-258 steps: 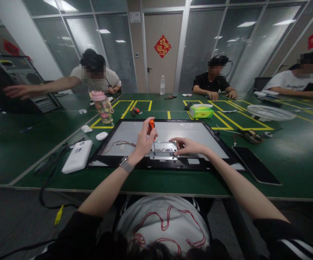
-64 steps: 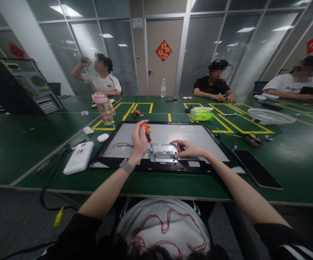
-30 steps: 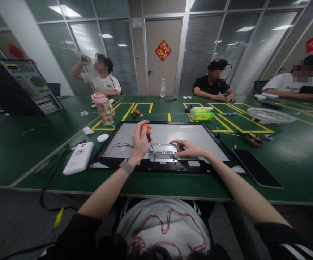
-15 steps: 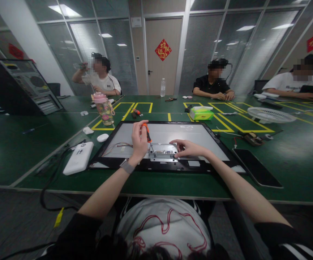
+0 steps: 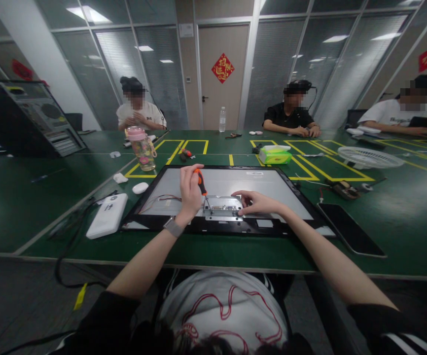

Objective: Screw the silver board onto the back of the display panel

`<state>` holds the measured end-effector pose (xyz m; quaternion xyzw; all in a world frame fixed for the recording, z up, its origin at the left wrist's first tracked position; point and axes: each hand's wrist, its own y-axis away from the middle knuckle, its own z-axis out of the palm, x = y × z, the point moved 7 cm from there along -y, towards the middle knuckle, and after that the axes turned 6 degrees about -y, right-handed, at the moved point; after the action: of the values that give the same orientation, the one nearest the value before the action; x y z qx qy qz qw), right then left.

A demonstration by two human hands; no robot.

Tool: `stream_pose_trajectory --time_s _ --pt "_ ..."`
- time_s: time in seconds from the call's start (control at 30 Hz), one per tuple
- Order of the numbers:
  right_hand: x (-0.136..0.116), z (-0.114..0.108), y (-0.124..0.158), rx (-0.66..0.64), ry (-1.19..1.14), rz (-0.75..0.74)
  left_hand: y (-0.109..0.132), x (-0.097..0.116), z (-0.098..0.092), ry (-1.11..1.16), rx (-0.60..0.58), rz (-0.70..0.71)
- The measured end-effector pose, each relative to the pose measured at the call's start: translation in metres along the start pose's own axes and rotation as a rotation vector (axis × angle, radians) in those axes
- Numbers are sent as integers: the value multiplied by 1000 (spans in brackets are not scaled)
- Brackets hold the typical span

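A screwdriver with an orange and black handle is in my left hand, fingers wrapped around the handle. Its shaft slants down to the left part of a metal bracket bearing a narrow circuit board. My right hand grips the bracket's right end, index finger at the upper edge and thumb at the lower one. Beneath lies a flat display panel with a grey back and black frame. Thin wires run across it beside my left hand.
A white power bank and an earbud case lie left of the panel, a phone right. Beyond stand a pink-lidded bottle and a green tissue pack. A computer case is far left; several people sit across the table.
Both my hands and the screwdriver stay nearly where they were. Across the table, the person at left has lowered a raised arm from the head, hands now together at the chest.
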<state>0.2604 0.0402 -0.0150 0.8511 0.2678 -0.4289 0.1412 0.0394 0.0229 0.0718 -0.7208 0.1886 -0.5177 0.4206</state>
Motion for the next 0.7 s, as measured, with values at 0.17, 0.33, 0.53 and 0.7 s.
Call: stream_pose_trajectory --time_s 0.17,0.33,0.53,0.7 --pt "-2 0 1 -6 -10 3 2 -11 8 115 -69 -92" --pt "-2 0 1 -6 -5 7 1 -8 6 52 -40 -57" --pt "-2 0 1 -7 -8 2 0 0 2 -25 14 -5" --pt "-3 0 1 -6 -16 8 2 -4 1 10 17 -40"
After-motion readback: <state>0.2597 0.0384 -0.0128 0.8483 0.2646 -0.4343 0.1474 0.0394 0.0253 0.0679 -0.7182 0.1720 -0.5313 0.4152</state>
